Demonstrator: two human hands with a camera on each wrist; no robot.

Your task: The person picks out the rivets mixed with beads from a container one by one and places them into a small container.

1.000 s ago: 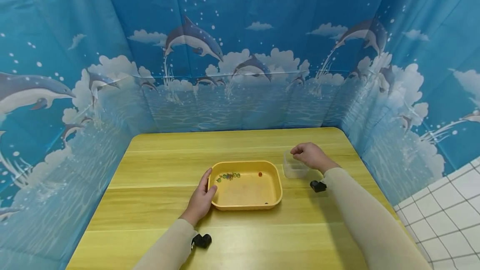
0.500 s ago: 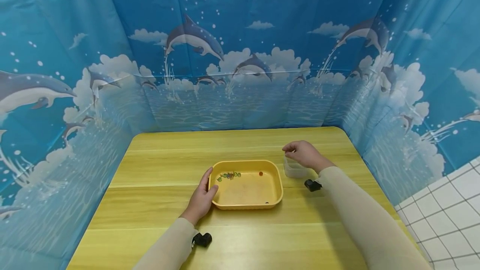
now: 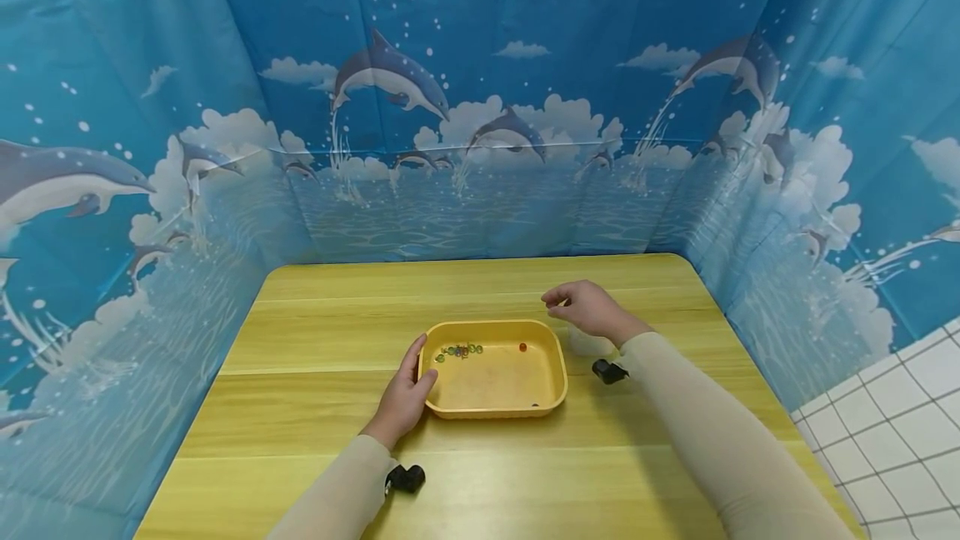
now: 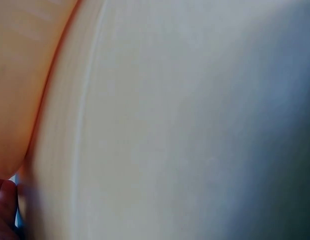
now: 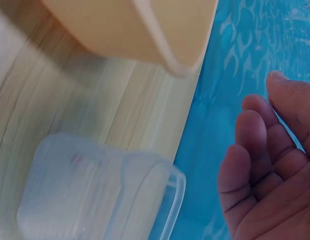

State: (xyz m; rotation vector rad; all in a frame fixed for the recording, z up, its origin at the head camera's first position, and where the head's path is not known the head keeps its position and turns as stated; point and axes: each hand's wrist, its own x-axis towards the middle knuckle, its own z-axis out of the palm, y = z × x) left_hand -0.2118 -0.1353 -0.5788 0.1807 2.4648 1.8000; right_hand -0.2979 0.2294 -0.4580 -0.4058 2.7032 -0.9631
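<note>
While the right hand [image 3: 588, 308] hovers between the tray and the tub with its fingers [image 5: 250, 165] loosely curled and nothing visible in them, the left hand [image 3: 405, 394] rests relaxed against the near-left rim of the shallow orange plastic tray [image 3: 558, 373], thumb on the edge, steadying it. Inside the tray lies a cluster of small coloured beads [image 3: 459, 351] by the far wall, one red bead [image 3: 522, 347] apart to the right and a dark one near the front. The small clear plastic tub [image 5: 90, 190] sits on the yellow wooden worktop [image 3: 315, 332] just right of the tray; its contents cannot be made out. By my judgement most of the beads are yet to be moved, so the sorting is at an early stage.
</note>
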